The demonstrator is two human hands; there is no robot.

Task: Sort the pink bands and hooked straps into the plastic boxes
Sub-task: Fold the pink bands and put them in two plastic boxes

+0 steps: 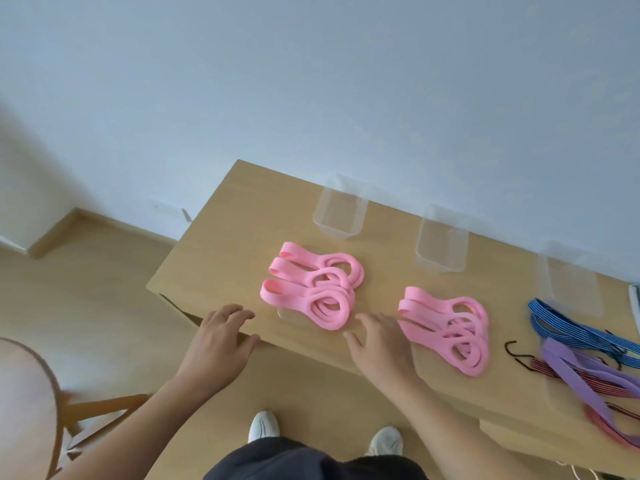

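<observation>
Dark clothing (311,462) fills the bottom centre of the frame, and two white shoes (263,424) stand on the wooden floor (104,306) just above it. Both forearms reach up-frame to the worktop (225,237).

On the worktop the pink bands (322,271) lie as looped coils in two groups: the left heap (304,306) at frame centre and the right heap (450,330) to its right, with bare worktop between them. The hooked straps (571,330) lie in a loose bundle at the right edge of the frame. The blue ones are uppermost in the frame, with purple and red-striped ones below. One black hook (512,348) points toward the right heap. Three clear plastic boxes (441,244) stand open side up in a row along the far edge of the worktop, against the pale wall (311,81), spaced apart.

The left grip (221,341) is released, with fingers spread and relaxed. It rests at the near edge of the worktop, lower left of the left heap, and holds nothing. The right grip (381,344) is released, with fingers spread. It sits between the two heaps, fingertips just beside the right heap; contact with that heap cannot be determined.

Part of a wooden chair (27,393) occupies the lower left corner of the frame
</observation>
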